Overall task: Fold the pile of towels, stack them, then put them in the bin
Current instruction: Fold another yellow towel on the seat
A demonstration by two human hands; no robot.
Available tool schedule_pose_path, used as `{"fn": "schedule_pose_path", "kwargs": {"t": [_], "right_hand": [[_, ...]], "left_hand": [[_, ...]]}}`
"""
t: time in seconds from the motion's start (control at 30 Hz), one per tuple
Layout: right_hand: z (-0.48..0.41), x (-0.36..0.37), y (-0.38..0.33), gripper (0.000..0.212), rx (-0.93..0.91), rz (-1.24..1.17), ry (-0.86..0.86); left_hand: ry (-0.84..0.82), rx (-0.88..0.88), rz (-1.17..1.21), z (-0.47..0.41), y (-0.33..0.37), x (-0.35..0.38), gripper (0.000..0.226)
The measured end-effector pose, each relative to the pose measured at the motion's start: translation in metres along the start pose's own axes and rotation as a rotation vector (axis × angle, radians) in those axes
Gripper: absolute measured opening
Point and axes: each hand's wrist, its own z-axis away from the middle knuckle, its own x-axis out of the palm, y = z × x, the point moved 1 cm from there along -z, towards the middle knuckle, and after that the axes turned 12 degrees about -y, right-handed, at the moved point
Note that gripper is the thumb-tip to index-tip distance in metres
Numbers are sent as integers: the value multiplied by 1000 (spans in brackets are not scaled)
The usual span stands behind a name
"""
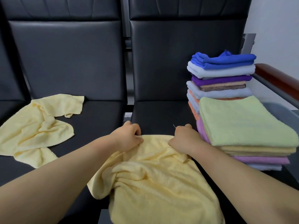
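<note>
Yellow towel [155, 172] being spread for folding on the black seat [161, 113].

Its far edge is pinched by the left hand [129, 136] and right hand [184, 138], fingers curled, probably to pull it flat; folded stacks [242, 120] are kept beside.

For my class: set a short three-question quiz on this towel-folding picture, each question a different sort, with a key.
1. True or false: the grip of the left hand and of the right hand is on the far edge of the rumpled pale yellow terry towel.
2. Which folded towel tops the nearer stack? A bright blue; B light green terry towel; C purple.
3. Fill in: the second crumpled pale yellow towel lies on the ___ black padded seat.
Key: 1 true; 2 B; 3 left.
</note>
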Motion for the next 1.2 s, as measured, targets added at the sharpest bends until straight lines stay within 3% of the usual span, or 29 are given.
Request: {"fn": "schedule_pose_path", "kwargs": {"t": [0.17, 0.27, 0.43, 0.67, 0.87, 1.07, 1.2], "right_hand": [[16, -5, -2, 18, -103, -72, 73], [32, -15, -10, 23, -158, 33, 182], [53, -32, -14, 21, -219, 117, 378], [75, -41, -2, 21, -206, 119, 492], [80, -42, 12, 31, -203, 56, 509], [87, -44, 18, 23, -192, 16, 510], [88, -45, 19, 11, -192, -35, 531]], "left_hand": [[-19, 94, 23, 15, 3, -11, 19], [14, 117, 42, 36, 2, -28, 21], [72, 88, 15, 76, -6, -50, 23], [197, 11, -57, 122, -22, -64, 30], [242, -57, -65, 144, -38, -68, 29], [303, -135, -27, 157, -56, -69, 28], [365, -163, 114, 161, -63, -69, 7]]}}
